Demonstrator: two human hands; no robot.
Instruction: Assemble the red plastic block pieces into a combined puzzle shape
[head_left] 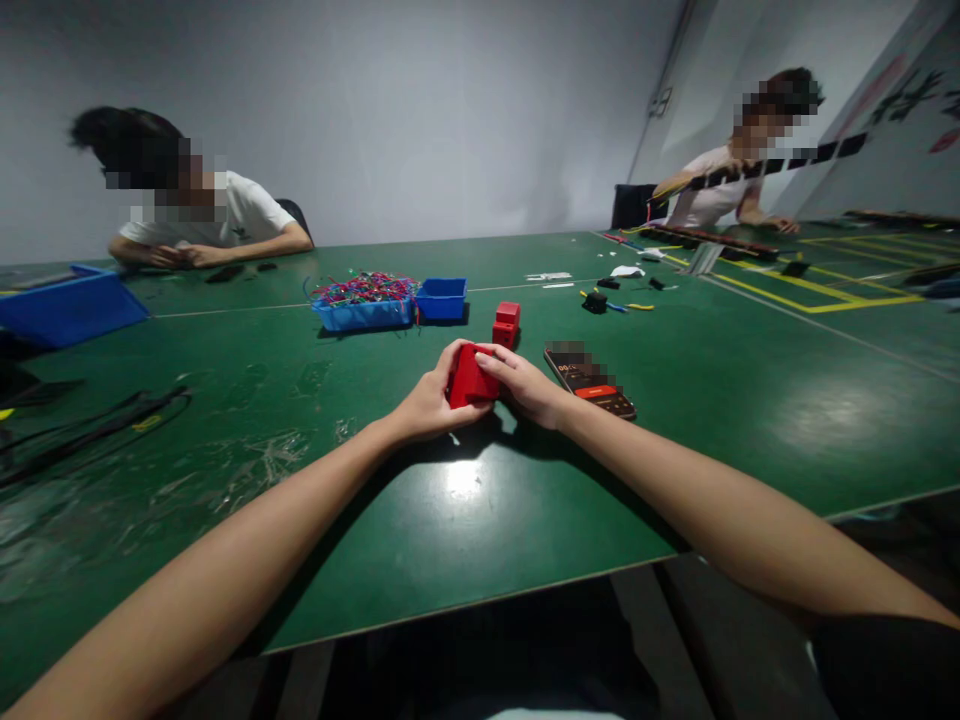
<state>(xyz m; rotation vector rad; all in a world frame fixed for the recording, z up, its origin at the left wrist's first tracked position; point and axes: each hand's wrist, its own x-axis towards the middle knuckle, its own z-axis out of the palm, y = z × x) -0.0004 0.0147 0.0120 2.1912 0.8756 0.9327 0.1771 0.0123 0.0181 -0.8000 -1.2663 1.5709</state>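
Both hands hold a small red box-like block (471, 378) just above the green table. My left hand (431, 400) wraps round its left side, with the thumb along the lower edge. My right hand (529, 385) closes on its right side, its thumb on the upper face. The block's underside and most of the fingertips behind it are hidden. Directly behind my hands stands a second red block (506, 322) with a stepped shape. A phone (592, 385) with a lit screen lies close to my right hand.
A blue tray (365, 316) heaped with coloured wires touches a smaller blue bin (442, 302). Black cables (97, 430) and a blue bin (82, 308) lie left. Pliers-like tools (600, 302) are right of centre. Two people (210, 215) (720, 185) sit across the green table (420, 530).
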